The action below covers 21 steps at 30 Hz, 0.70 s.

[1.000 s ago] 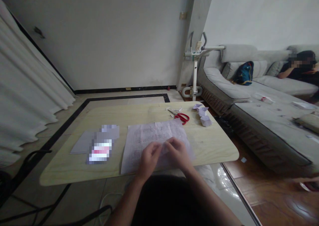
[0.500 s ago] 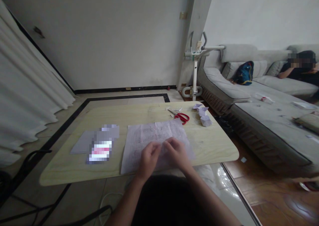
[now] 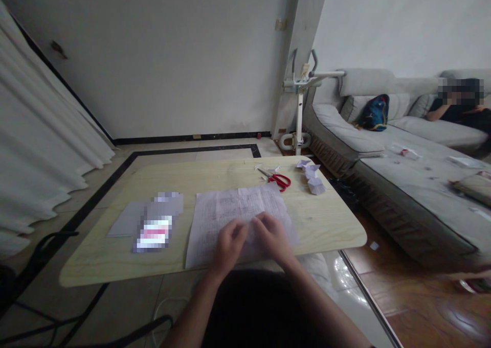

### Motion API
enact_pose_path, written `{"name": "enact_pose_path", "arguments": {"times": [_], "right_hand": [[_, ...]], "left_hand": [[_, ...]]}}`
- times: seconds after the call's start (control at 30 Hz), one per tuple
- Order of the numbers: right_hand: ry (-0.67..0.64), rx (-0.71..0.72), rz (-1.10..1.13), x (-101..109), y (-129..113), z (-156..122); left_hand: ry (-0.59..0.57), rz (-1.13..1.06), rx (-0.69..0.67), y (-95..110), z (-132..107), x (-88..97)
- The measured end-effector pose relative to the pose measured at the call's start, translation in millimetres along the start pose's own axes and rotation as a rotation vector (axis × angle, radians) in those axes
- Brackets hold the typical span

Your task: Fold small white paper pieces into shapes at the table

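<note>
From my remote seat I see the printed sheet (image 3: 217,212) lying on the wooden table (image 3: 330,225), beneath the person's left hand (image 3: 231,241) and right hand (image 3: 271,234). Both have their fingers curled narrowly, tips close together; I cannot tell whether anything is between them. I judge that such close work wants light, even finger pressure and steady wrists, so neither palm drags the sheet. Red-handled scissors (image 3: 283,182) lie just beside its far right corner, with folded paper pieces (image 3: 316,186) farther right and plain papers (image 3: 126,219) well to the left.
</note>
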State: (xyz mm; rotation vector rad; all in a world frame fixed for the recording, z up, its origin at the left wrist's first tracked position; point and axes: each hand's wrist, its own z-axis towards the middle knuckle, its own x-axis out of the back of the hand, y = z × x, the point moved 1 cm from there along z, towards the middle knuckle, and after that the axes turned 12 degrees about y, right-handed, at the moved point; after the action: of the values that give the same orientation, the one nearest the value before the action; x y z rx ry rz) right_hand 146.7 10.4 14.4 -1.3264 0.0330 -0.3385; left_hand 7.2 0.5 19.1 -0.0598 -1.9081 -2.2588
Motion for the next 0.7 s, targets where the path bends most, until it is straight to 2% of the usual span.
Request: {"name": "enact_pose_path", "arguments": {"times": [0.2,0.4,0.7], "right_hand": [[-0.023,-0.01,-0.048,-0.8,-1.7,-1.1],[-0.034,-0.015,-0.019,0.0,-1.3,-1.2],[-0.061,-0.008,-0.014,0.7,-0.3,-1.6]], "left_hand": [[0.079,-0.014,-0.004,-5.8,0.1,0.9],[0.059,-0.036,0.02,-8.5,0.2,0.4],[0.052,-0.032,0.056,-0.2,-0.1,0.6]]}}
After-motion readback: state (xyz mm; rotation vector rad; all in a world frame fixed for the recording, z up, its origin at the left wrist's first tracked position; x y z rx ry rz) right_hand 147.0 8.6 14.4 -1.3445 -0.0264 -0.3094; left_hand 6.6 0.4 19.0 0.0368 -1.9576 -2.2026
